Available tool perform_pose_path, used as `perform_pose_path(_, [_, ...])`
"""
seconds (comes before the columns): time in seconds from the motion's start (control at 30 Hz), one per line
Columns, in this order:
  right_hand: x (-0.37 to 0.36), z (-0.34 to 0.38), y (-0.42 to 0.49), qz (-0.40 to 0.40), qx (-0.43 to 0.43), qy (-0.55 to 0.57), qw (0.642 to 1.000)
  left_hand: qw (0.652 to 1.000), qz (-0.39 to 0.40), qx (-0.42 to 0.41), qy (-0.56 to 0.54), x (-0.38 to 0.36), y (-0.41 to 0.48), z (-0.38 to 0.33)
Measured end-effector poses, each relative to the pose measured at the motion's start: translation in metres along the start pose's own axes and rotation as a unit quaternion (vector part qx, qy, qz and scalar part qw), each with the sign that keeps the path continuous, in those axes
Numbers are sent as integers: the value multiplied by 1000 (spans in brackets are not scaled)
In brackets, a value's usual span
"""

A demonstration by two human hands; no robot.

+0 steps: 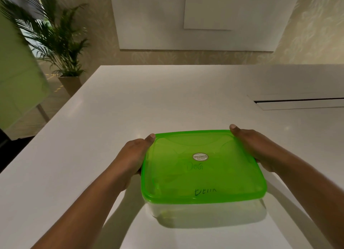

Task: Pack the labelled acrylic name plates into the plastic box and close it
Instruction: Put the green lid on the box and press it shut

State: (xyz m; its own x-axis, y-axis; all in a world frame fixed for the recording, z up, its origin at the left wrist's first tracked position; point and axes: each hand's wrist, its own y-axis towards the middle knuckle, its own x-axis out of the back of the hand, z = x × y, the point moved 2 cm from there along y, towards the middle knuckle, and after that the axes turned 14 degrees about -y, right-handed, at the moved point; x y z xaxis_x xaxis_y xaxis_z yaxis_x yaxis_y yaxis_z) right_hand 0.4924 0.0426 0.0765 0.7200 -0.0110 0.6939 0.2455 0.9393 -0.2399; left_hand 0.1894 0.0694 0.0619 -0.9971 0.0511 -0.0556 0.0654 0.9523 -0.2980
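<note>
On the white worktop (130, 103), near its front edge: clear plastic box (204, 210) with green lid (223, 174) seated flat on its rim. Left hand (132, 155) and right hand (260, 148) gripping opposite sides, thumbs along the lid's far corners, remaining fingers wrapped round the walls, mostly hidden. Inside, through the lid, handwritten name plates (194, 167), "DOG" legible. Oval sticker (200, 156) at lid centre.

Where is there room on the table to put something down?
The table is bare beyond the box, up to its far edge, and left of the left hand. Right of the right hand, a dark slot borders the free patch. It is crowded only at the box's sides, where both hands hold it.
</note>
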Motion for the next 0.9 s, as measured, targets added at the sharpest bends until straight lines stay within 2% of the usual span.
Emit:
perform_pose_path(0.23, [-1,-1,-7,16,5,45,999,1000,1,-6,9,-2,-3,-2])
perform_pose_path(0.47, [-8,-19,-47,-16,-32,83,996,999,-12,1,43,10,-30,12])
perform_pose_path(0.67, [-23,-39,-99,-55,-23,124,990,998,3,-55,36,13,-84,28])
perform_pose_path(0.9, [-33,-40,-111,-76,-7,155,985,996,-31,-84,26,12,-97,39])
